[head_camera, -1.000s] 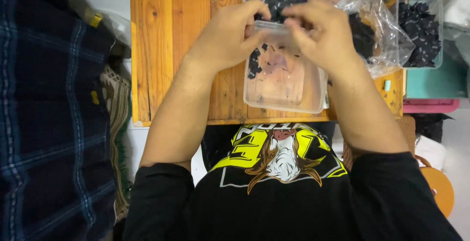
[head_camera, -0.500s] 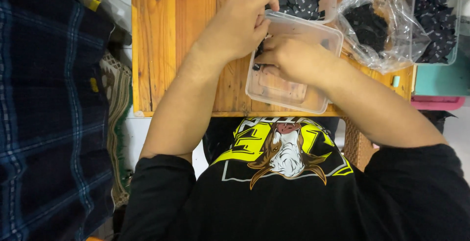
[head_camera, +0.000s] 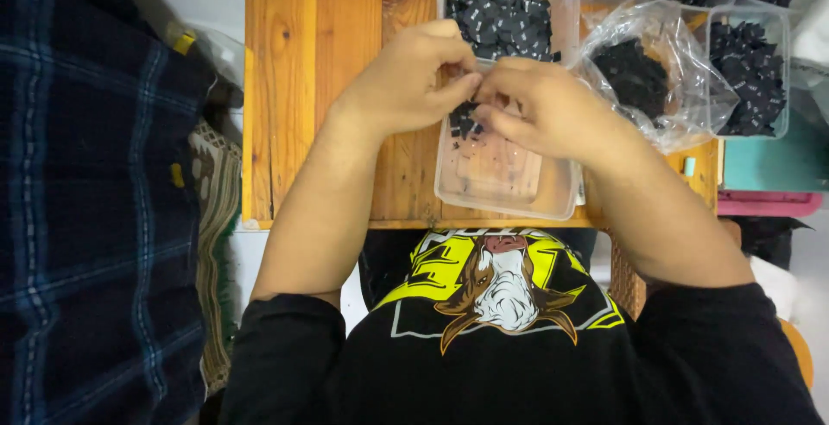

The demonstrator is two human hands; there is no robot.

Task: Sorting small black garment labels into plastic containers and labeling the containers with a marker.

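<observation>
I am pinching a small clump of black pieces [head_camera: 465,118] between the fingertips of my left hand [head_camera: 406,79] and my right hand [head_camera: 540,110], thumbs and forefingers pressed together over the near clear tub [head_camera: 505,174], which is sitting on the wooden table [head_camera: 294,88]. The tub is looking almost bare below my hands. At twelve o'clock, a fuller tub [head_camera: 505,6] is holding many such pieces; at two o'clock, a plastic bag [head_camera: 643,75] is holding more. To do this well, I judge I should be keeping the grip light and low over the tub, so that any loosened piece drops inside.
</observation>
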